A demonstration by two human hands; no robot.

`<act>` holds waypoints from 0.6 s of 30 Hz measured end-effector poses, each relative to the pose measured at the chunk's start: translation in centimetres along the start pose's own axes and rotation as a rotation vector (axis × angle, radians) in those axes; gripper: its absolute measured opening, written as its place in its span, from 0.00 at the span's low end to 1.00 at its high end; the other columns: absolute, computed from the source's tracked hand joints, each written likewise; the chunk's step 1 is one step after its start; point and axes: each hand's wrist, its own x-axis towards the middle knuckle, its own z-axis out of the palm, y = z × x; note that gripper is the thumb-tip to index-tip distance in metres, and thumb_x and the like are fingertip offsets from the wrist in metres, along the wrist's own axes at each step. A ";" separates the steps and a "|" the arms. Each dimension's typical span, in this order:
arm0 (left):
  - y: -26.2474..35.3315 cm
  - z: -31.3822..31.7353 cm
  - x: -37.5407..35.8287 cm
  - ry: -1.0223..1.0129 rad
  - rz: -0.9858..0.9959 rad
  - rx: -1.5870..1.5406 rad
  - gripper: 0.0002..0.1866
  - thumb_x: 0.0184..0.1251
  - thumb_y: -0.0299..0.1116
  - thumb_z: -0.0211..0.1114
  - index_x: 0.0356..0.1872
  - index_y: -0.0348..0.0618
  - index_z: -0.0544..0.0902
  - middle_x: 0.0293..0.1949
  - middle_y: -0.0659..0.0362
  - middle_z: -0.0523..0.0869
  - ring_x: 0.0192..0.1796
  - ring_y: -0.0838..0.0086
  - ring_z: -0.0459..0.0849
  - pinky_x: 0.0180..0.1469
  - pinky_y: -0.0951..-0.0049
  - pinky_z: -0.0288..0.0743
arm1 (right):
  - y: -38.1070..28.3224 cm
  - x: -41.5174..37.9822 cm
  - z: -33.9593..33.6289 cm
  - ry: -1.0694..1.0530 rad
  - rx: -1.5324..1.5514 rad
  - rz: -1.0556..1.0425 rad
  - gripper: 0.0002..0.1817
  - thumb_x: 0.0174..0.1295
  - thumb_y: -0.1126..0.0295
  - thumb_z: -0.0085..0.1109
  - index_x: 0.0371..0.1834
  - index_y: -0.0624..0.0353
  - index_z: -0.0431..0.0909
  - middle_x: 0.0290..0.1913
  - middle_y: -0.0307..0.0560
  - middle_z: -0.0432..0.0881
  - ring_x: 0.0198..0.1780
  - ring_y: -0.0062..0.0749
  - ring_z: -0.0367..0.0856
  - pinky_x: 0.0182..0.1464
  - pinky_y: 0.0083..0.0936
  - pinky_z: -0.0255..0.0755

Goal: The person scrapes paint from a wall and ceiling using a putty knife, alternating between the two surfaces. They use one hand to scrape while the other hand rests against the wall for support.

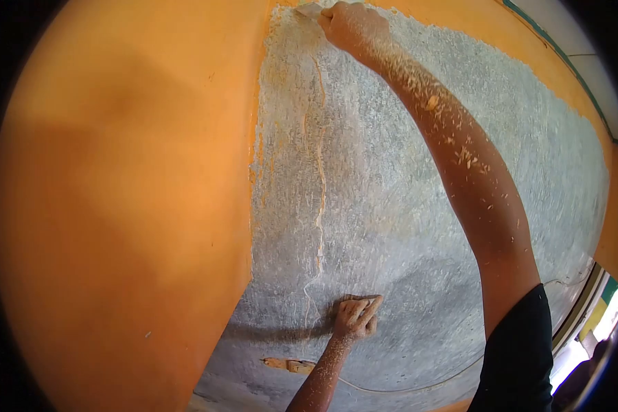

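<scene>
High on the wall (371,199), my right hand (356,29) is closed around a scraper (310,10). Its flat blade lies near the border between bare grey plaster and orange paint (474,31). Paint flakes (468,158) cling to my right forearm and hand. Lower down, my left hand (357,318) rests against the grey plaster with its fingers curled in, dusty with flakes; no object shows in it, though its palm side is hidden. A thin orange-edged crack (321,206) runs down the plaster between the two hands.
An orange wall (123,226) meets the grey one at a corner on the left. Below my left hand are an orange patch or fitting (300,367) and a thin cable (398,391). A bright opening (573,357) is at lower right, with ceiling (594,75) at upper right.
</scene>
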 end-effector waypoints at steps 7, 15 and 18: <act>0.0 0.9 -0.7 0.008 -0.016 -0.002 0.23 0.55 0.29 0.62 0.56 0.50 0.83 0.36 0.62 0.78 0.37 0.71 0.80 0.45 0.63 0.72 | -0.5 0.7 -0.7 -0.041 -0.038 0.006 0.21 0.64 0.56 0.50 0.44 0.64 0.82 0.46 0.62 0.83 0.49 0.56 0.83 0.50 0.47 0.77; 0.5 0.1 -0.2 0.005 -0.010 -0.003 0.23 0.56 0.30 0.62 0.56 0.50 0.83 0.36 0.61 0.79 0.37 0.71 0.80 0.45 0.64 0.73 | 0.2 1.5 1.4 0.033 -0.121 -0.089 0.19 0.65 0.53 0.52 0.46 0.52 0.85 0.39 0.54 0.86 0.42 0.52 0.86 0.47 0.43 0.79; 0.2 0.0 -0.3 -0.030 -0.004 -0.018 0.23 0.56 0.30 0.62 0.56 0.50 0.83 0.36 0.62 0.79 0.37 0.71 0.80 0.45 0.64 0.73 | 0.5 0.2 1.0 0.101 -0.108 -0.115 0.18 0.65 0.51 0.54 0.45 0.49 0.87 0.36 0.51 0.87 0.39 0.48 0.87 0.47 0.40 0.80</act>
